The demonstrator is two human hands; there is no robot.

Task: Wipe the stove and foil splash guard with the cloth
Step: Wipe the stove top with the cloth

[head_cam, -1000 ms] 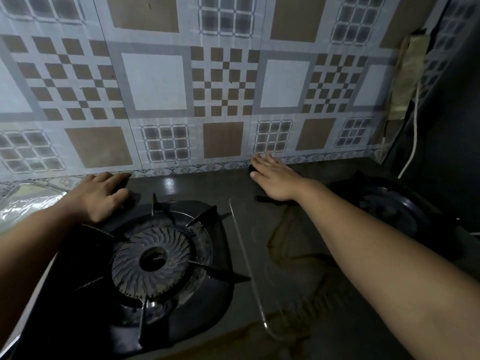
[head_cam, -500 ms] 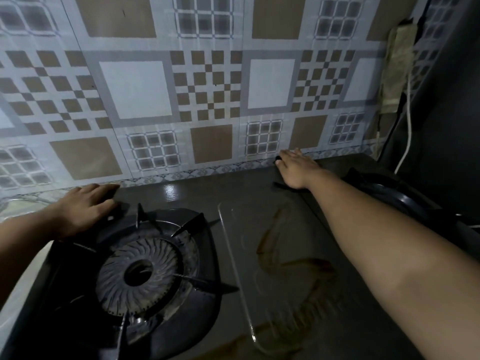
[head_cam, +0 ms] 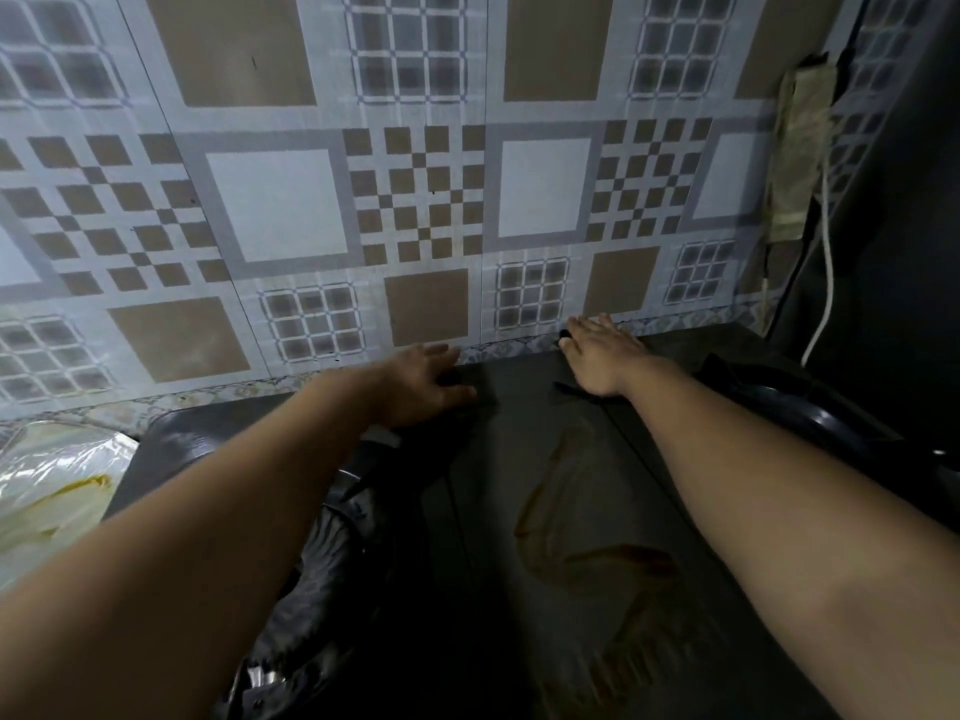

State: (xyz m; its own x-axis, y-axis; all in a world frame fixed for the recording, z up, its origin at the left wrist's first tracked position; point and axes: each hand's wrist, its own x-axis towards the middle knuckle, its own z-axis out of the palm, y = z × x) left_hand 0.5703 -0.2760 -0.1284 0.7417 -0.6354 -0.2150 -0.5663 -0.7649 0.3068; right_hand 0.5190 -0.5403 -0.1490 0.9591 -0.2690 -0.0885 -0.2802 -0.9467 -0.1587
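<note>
From the head camera, the dark stove (head_cam: pixel 519 407) fills the lower half of the view, its back edge meeting the patterned splash guard (head_cam: pixel 415 200) that covers the wall from 9 through 12 to 2 o'clock. The left hand (head_cam: pixel 421 387) lies near the centre, at the back edge of the stove, fingers fairly straight and spread, palm down on the dark surface; it grips nothing that can be seen. The right hand (head_cam: pixel 597 356) sits at about 1 o'clock from the centre, just beside the foot of the splash guard, flat with straight fingers pressing on a dark cloth (head_cam: pixel 566 388), of which only small bits show at the fingertips and under the wrist. The two hands are apart, with bare stove top between them. Below the left forearm, at 7 o'clock, part of a burner (head_cam: pixel 322 574) shows. A brownish smear (head_cam: pixel 597 558) marks the stove top at 5 o'clock. Crinkled foil (head_cam: pixel 57 485) with a yellow stain lies at 9 o'clock, beside the stove. At 2 o'clock a white cable (head_cam: pixel 826 283) hangs down the wall.
</note>
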